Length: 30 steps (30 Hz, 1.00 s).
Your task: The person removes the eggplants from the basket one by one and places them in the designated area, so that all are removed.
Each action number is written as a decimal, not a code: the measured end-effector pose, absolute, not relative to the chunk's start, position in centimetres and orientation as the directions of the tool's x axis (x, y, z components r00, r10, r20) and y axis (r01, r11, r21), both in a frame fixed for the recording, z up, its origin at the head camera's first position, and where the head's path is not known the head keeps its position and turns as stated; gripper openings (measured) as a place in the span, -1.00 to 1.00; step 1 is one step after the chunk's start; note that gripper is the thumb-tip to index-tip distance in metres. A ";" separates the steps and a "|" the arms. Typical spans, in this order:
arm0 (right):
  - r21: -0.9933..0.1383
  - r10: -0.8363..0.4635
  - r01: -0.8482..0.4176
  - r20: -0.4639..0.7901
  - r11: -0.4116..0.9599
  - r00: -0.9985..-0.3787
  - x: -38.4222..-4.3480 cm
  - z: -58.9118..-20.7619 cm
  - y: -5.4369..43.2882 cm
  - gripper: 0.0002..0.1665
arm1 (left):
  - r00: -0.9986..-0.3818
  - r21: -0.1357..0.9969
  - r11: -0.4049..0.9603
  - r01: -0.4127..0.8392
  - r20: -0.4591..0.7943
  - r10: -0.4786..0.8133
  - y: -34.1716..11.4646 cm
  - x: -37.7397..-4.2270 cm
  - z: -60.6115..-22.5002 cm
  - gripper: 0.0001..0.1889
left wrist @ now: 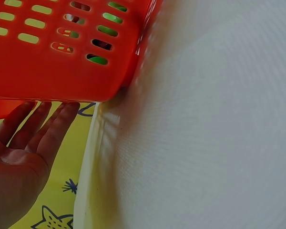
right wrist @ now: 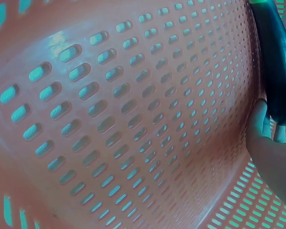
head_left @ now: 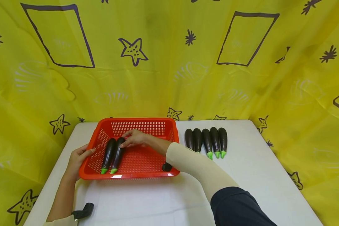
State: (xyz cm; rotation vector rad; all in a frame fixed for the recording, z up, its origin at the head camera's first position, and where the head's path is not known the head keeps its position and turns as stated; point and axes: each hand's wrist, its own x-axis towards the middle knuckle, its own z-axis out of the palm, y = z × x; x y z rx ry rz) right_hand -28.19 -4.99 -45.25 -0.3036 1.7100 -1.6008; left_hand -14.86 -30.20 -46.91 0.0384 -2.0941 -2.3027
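A red plastic basket [head_left: 147, 160] with slotted walls stands on a white table. Inside, at its left side, two dark eggplants with green stem ends lie side by side. My right hand [head_left: 134, 138] reaches into the basket and holds the blunt upper end of the right-hand eggplant [head_left: 117, 159], thumb and fingers on either side. The other eggplant [head_left: 108, 155] lies just left of it. At the basket's left rim my left hand [head_left: 76, 160] grips the edge, thumb over the top; its fingers [left wrist: 45, 124] reach up against the outside in the left wrist view.
Several more eggplants [head_left: 214, 141] lie in a row on the table [head_left: 257, 175], right of the basket, some partly hidden by my right sleeve [head_left: 197, 166]. Yellow sheeting [head_left: 158, 91] with starfish drawings surrounds the table at the back and sides.
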 end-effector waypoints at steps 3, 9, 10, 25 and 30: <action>-0.930 -0.634 0.321 -0.360 0.181 -0.684 -28.2 -45.3 -5.1 -0.46 | -0.999 0.995 -0.101 0.001 -0.002 -0.037 -30.2 -14.8 -46.9 -0.72; -0.918 -0.642 0.358 -0.380 0.172 -0.666 -28.2 -45.5 -5.1 -0.53 | -0.999 0.994 -0.106 -0.005 -0.009 -0.037 -30.3 -14.9 -47.0 -0.72; -0.913 -0.646 0.374 -0.386 0.163 -0.659 -28.3 -45.5 -5.1 -0.54 | -0.999 0.994 -0.107 -0.006 -0.010 -0.036 -30.3 -14.9 -47.0 -0.72; -0.923 -0.620 0.341 -0.374 0.177 -0.690 -28.9 -44.0 -3.9 -0.32 | -0.998 0.995 -0.096 -0.031 -0.035 -0.045 -30.5 -15.0 -47.0 -0.73; -0.920 -0.617 0.356 -0.378 0.166 -0.690 -29.4 -43.2 -3.2 -0.38 | -0.998 0.995 -0.099 -0.016 -0.022 -0.055 -30.3 -15.0 -46.8 -0.74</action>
